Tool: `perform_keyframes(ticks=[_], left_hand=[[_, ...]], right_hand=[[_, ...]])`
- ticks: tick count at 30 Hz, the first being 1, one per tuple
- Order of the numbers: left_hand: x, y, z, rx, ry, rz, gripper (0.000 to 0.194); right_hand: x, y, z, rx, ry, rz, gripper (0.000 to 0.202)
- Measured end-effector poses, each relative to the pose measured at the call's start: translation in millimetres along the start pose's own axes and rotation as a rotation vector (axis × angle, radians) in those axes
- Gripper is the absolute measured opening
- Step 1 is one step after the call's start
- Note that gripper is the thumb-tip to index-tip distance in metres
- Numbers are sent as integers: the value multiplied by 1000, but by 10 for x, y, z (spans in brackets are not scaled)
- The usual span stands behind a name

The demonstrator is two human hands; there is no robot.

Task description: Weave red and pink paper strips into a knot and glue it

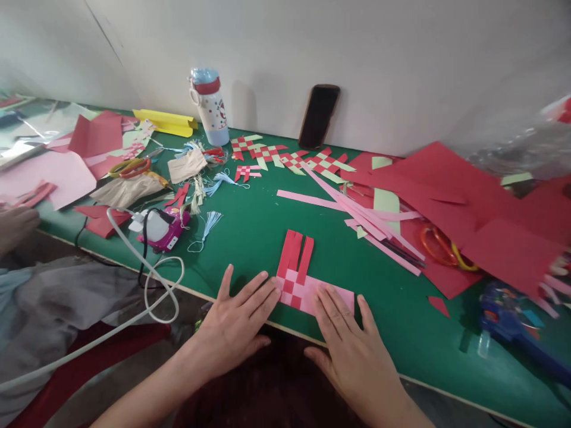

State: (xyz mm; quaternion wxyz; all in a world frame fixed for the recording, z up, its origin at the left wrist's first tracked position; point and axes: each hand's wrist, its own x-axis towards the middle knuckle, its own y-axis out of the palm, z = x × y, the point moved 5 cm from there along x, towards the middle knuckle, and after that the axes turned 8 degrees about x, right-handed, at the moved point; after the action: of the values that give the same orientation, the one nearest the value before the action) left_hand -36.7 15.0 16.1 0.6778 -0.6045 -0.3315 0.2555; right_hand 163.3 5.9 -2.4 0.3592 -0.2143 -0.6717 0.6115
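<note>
A partly woven piece of red and pink paper [292, 285] is laid flat near the front edge of the green table [250, 220], with its red strips pointed toward the wall [267, 53]. Its left edge is touched by the fingertips of the left hand [241, 312], while its pink right part is pressed by the fingers of the right hand [348, 333]. Both hands are spread flat and released, palms down.

The space to the right is taken up by loose pink strips [357, 214] and overlapping red sheets [428, 184], on which scissors [451, 251] are laid. A blue glue gun [513, 327] is placed nearer the front edge. At the back, finished woven pieces [292, 160] are lined up, and a bottle [212, 113] and a phone [319, 116] are stood by the wall.

To the left, a blue tassel [212, 223] is set apart from a purple power block [172, 235], into which a white plug [151, 224] is fitted. The front edge there is crossed by a looped white cable [156, 312]. Farther left, another person's hand [20, 226] is seen beside pink paper [62, 172].
</note>
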Motion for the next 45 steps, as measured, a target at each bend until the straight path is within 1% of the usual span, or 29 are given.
perform_keyframes(ticks=[7,12,15,18,21,23,28,32,38,45], left_hand=[[38,10,-135,-68,74,16,62],[89,-21,-119,-61,90,23,61],[208,-19,-103,-13,88,8,65],[383,14,-120,23,94,-24,75],[517,74,-155,31,109,-14,83],[554,103,-162,35,102,-5,86],[542,115,-158,59,100,-5,89],[539,114,-155,75,94,10,91],[550,112,-155,67,88,18,92],[534,96,-113,97,109,-24,94]], right_hand=[[-13,3,7,17,7,-14,62],[-15,-10,14,31,8,-28,61],[-22,8,17,36,14,-23,61],[-33,29,15,35,23,-17,59],[-37,27,10,24,18,-20,57],[-33,16,5,19,14,-24,57],[-14,-8,6,52,35,-52,54],[0,-25,-2,127,90,-93,59],[7,-55,0,74,56,-87,50],[-20,-18,4,69,47,-68,52]])
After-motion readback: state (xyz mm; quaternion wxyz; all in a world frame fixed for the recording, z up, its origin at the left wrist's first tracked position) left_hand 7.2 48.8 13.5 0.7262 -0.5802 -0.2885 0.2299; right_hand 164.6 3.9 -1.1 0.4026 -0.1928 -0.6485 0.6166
